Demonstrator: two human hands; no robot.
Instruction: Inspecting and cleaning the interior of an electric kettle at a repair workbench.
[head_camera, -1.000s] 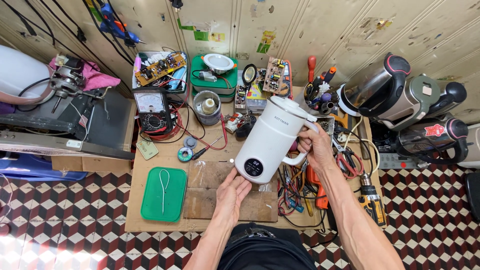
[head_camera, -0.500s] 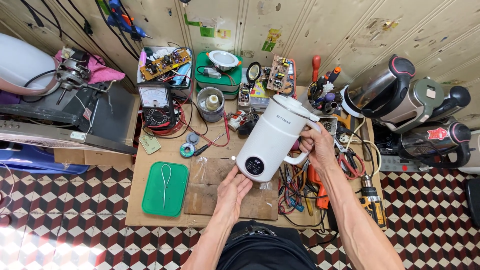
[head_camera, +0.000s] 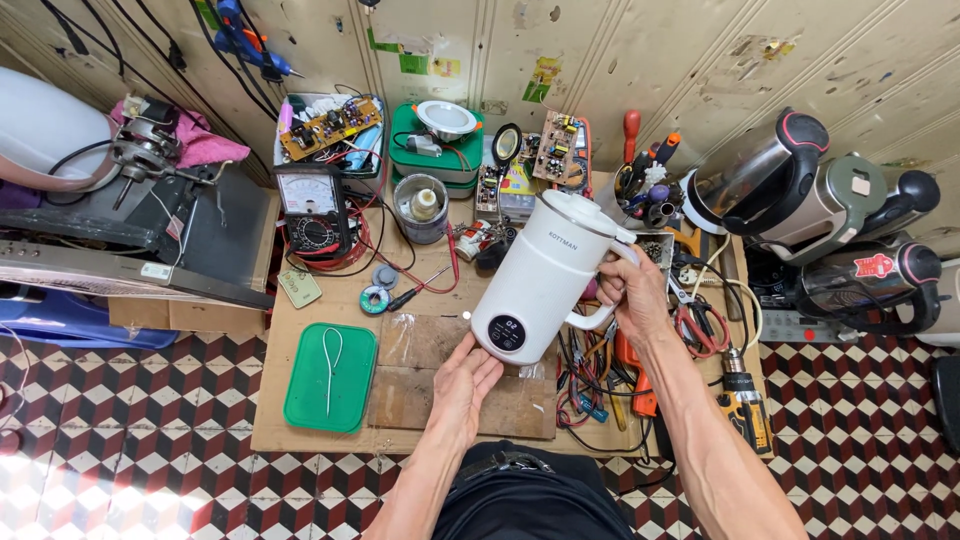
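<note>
White plastic is what both hands are gripping: an electric kettle (head_camera: 540, 280) with a small round display low on its side is being held tilted above the desk (head_camera: 300, 420), not resting on it. Its long axis is running slantwise, base toward the person and down to the left, lidded top leaning away and up to the right, toward the wall.

The left hand (head_camera: 465, 380) is cupping the base from below, fingers spread and pressed flat against the underside, so it is sitting at the near, lower end. The right hand (head_camera: 630, 295) is wrapping closed around the handle on the kettle's right side, higher and farther along the body. So the kettle is lying between the two hands, the left bearing the bottom, the right steadying the upper half.

Under the base a worn wooden board (head_camera: 420, 375) is lying on the cardboard-covered desk, with a green tray (head_camera: 330, 378) just beside it to the left. Pliers and cables (head_camera: 690, 325) are crowding the desk beneath the right wrist.
</note>
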